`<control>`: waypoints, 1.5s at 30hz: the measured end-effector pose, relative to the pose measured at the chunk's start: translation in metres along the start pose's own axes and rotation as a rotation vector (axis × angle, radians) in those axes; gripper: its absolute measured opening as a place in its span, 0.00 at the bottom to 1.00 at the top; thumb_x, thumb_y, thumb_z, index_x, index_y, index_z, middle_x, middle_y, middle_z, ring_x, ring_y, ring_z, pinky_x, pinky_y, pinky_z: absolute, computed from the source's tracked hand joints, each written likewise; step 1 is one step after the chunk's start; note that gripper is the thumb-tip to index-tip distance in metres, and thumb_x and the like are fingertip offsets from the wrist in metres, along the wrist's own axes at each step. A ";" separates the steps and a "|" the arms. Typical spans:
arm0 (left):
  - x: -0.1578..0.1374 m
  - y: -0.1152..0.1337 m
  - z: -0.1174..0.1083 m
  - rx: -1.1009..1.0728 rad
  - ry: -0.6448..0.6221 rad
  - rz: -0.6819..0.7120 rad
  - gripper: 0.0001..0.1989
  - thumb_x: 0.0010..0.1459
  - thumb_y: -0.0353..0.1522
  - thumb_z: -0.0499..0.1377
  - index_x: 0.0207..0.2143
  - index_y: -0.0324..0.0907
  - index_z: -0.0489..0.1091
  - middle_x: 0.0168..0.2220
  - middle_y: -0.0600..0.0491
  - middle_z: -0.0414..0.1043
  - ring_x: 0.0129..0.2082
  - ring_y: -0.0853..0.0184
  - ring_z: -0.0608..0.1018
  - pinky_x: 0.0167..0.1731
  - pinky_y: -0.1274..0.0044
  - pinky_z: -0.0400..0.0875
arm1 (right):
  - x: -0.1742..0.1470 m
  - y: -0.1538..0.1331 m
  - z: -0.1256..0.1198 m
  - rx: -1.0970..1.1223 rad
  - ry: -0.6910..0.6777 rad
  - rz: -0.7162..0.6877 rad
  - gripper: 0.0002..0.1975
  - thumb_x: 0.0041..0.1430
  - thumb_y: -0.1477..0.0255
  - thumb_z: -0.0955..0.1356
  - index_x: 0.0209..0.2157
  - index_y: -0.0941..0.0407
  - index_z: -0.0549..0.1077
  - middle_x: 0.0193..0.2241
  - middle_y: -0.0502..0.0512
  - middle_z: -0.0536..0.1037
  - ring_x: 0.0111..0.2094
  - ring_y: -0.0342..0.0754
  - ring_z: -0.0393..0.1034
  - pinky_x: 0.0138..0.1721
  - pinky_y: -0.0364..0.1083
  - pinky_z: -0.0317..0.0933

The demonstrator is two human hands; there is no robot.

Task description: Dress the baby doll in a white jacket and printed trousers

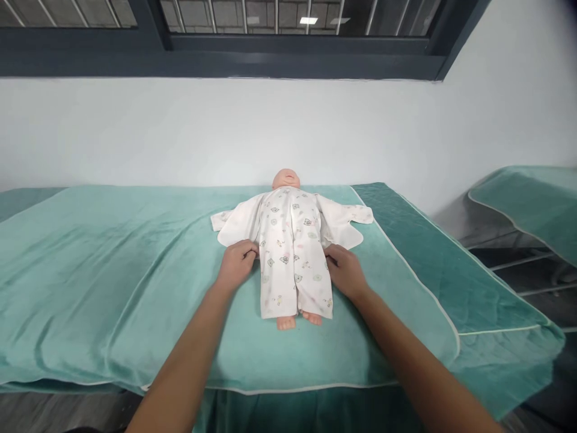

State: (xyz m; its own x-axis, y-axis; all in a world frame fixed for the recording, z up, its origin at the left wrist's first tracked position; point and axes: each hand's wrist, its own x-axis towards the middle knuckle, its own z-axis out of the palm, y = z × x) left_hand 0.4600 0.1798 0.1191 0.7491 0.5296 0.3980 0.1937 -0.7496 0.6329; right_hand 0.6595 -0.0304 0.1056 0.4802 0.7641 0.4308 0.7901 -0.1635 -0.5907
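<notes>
A baby doll (286, 179) lies on its back on a teal blanket (112, 270), head toward the wall. It wears a white printed romper (293, 252), with bare feet showing at the near end. My left hand (237, 263) pinches the romper's edge at the doll's left hip side. My right hand (345, 269) rests against the romper's other edge, fingers curled on the cloth. An open white garment (340, 219) is spread under the doll, its sleeves out to both sides.
The blanket covers a long bed or table against a white wall (135, 132). A darker teal cover (451, 276) lies on the right part. Another teal-covered bed (532, 198) stands at the far right, with a gap between. A dark window frame (225, 57) runs above.
</notes>
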 end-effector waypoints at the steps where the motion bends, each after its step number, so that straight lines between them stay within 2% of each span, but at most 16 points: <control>1: 0.000 -0.001 -0.001 -0.042 0.017 -0.056 0.12 0.52 0.27 0.49 0.25 0.41 0.71 0.29 0.54 0.75 0.32 0.67 0.75 0.37 0.76 0.68 | 0.002 0.005 -0.001 0.054 0.042 0.042 0.10 0.55 0.77 0.60 0.27 0.55 0.71 0.28 0.51 0.74 0.32 0.47 0.68 0.35 0.45 0.59; 4: 0.000 -0.004 0.000 -0.121 0.063 -0.192 0.12 0.51 0.28 0.49 0.26 0.42 0.73 0.29 0.54 0.76 0.32 0.66 0.76 0.38 0.76 0.69 | 0.015 0.032 -0.007 0.099 0.201 0.192 0.10 0.51 0.75 0.61 0.32 0.55 0.72 0.32 0.52 0.76 0.33 0.47 0.68 0.39 0.46 0.61; 8: 0.007 -0.015 0.001 -0.070 0.170 -0.291 0.12 0.51 0.29 0.50 0.28 0.42 0.74 0.28 0.54 0.75 0.30 0.66 0.74 0.36 0.74 0.70 | 0.034 0.076 -0.020 -0.138 0.318 0.321 0.15 0.51 0.70 0.62 0.39 0.60 0.74 0.40 0.63 0.76 0.43 0.54 0.68 0.48 0.51 0.60; 11: 0.019 -0.033 -0.003 0.117 0.296 -0.313 0.12 0.51 0.28 0.51 0.32 0.42 0.74 0.35 0.51 0.76 0.37 0.63 0.75 0.42 0.72 0.70 | 0.043 0.092 -0.026 -0.354 0.234 0.425 0.21 0.55 0.61 0.64 0.44 0.62 0.74 0.44 0.68 0.75 0.47 0.59 0.67 0.49 0.54 0.59; 14: 0.033 -0.049 -0.009 0.385 0.366 -0.393 0.14 0.53 0.27 0.51 0.39 0.42 0.73 0.43 0.46 0.74 0.48 0.57 0.72 0.49 0.67 0.67 | 0.048 0.093 -0.029 -0.479 0.129 0.501 0.26 0.56 0.53 0.63 0.46 0.60 0.73 0.45 0.69 0.75 0.48 0.61 0.67 0.46 0.54 0.59; 17: 0.040 -0.051 -0.010 0.565 0.394 -0.538 0.15 0.56 0.32 0.53 0.46 0.41 0.70 0.48 0.43 0.71 0.52 0.52 0.70 0.49 0.62 0.66 | 0.052 0.090 -0.031 -0.464 0.031 0.586 0.24 0.56 0.53 0.62 0.43 0.57 0.74 0.40 0.65 0.77 0.41 0.59 0.70 0.39 0.52 0.59; 19: 0.041 -0.047 -0.008 0.628 0.419 -0.596 0.17 0.58 0.36 0.54 0.49 0.40 0.68 0.50 0.42 0.69 0.53 0.50 0.68 0.50 0.60 0.64 | 0.057 0.086 -0.031 -0.387 0.030 0.609 0.19 0.55 0.56 0.63 0.38 0.56 0.74 0.34 0.61 0.77 0.37 0.57 0.70 0.36 0.50 0.58; 23: 0.038 -0.042 -0.005 0.677 0.398 -0.634 0.17 0.59 0.40 0.54 0.46 0.39 0.68 0.49 0.41 0.69 0.53 0.49 0.67 0.51 0.59 0.63 | 0.075 0.055 -0.029 0.133 0.243 0.514 0.13 0.51 0.60 0.66 0.32 0.55 0.70 0.29 0.53 0.75 0.31 0.50 0.67 0.33 0.47 0.58; 26: 0.038 -0.043 -0.006 0.675 0.356 -0.635 0.14 0.60 0.41 0.53 0.41 0.41 0.71 0.48 0.43 0.70 0.52 0.50 0.67 0.50 0.60 0.62 | 0.091 0.004 -0.025 0.486 0.330 0.315 0.12 0.54 0.60 0.66 0.35 0.54 0.68 0.36 0.51 0.76 0.34 0.48 0.69 0.35 0.46 0.61; 28: 0.038 -0.044 -0.007 0.661 0.353 -0.631 0.13 0.60 0.40 0.53 0.39 0.42 0.70 0.47 0.44 0.70 0.52 0.50 0.68 0.50 0.60 0.62 | 0.096 -0.032 -0.020 0.443 0.215 0.062 0.07 0.57 0.65 0.65 0.35 0.53 0.67 0.44 0.53 0.77 0.44 0.50 0.70 0.45 0.49 0.62; 30: 0.038 -0.044 -0.008 0.642 0.355 -0.622 0.11 0.61 0.38 0.52 0.39 0.42 0.69 0.46 0.44 0.71 0.51 0.51 0.69 0.50 0.60 0.62 | 0.092 -0.057 -0.012 0.234 -0.017 -0.151 0.03 0.57 0.71 0.64 0.30 0.53 0.64 0.47 0.54 0.76 0.49 0.52 0.69 0.49 0.52 0.60; 33: 0.038 -0.044 -0.009 0.595 0.369 -0.613 0.10 0.61 0.37 0.51 0.39 0.42 0.67 0.43 0.45 0.73 0.51 0.51 0.70 0.50 0.61 0.62 | 0.075 -0.066 -0.003 -0.059 -0.087 -0.329 0.05 0.57 0.78 0.62 0.31 0.54 0.63 0.54 0.57 0.72 0.56 0.55 0.64 0.52 0.55 0.58; 35: 0.037 -0.045 -0.009 0.539 0.379 -0.611 0.10 0.62 0.37 0.50 0.41 0.42 0.66 0.40 0.45 0.74 0.47 0.53 0.73 0.49 0.62 0.62 | 0.060 -0.058 -0.001 -0.148 0.000 -0.322 0.06 0.57 0.79 0.62 0.36 0.53 0.65 0.55 0.59 0.70 0.57 0.57 0.62 0.53 0.56 0.59; 39: 0.036 -0.049 -0.010 0.382 0.373 -0.599 0.15 0.63 0.41 0.49 0.46 0.43 0.66 0.37 0.45 0.76 0.39 0.54 0.77 0.40 0.68 0.66 | 0.041 -0.037 -0.007 -0.199 0.130 -0.187 0.10 0.59 0.74 0.64 0.43 0.54 0.67 0.47 0.61 0.72 0.50 0.58 0.65 0.47 0.54 0.62; 42: 0.036 -0.053 -0.010 0.312 0.366 -0.564 0.18 0.63 0.43 0.49 0.47 0.43 0.69 0.40 0.44 0.77 0.41 0.54 0.78 0.39 0.70 0.67 | 0.037 -0.035 -0.015 -0.167 0.085 -0.199 0.07 0.62 0.74 0.61 0.39 0.53 0.68 0.40 0.58 0.73 0.42 0.53 0.68 0.41 0.50 0.62; 45: 0.036 -0.055 -0.012 0.292 0.325 -0.553 0.21 0.62 0.44 0.50 0.46 0.43 0.73 0.40 0.43 0.79 0.42 0.54 0.78 0.40 0.71 0.67 | 0.037 -0.038 -0.026 -0.130 -0.078 -0.295 0.06 0.64 0.72 0.61 0.36 0.53 0.68 0.35 0.56 0.73 0.37 0.50 0.67 0.37 0.48 0.60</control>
State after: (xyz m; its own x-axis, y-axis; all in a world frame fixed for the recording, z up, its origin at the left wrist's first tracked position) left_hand 0.4693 0.2446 0.1065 0.2737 0.9213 0.2763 0.6878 -0.3883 0.6133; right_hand 0.6575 -0.0122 0.1621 0.1970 0.8349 0.5139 0.9351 -0.0025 -0.3543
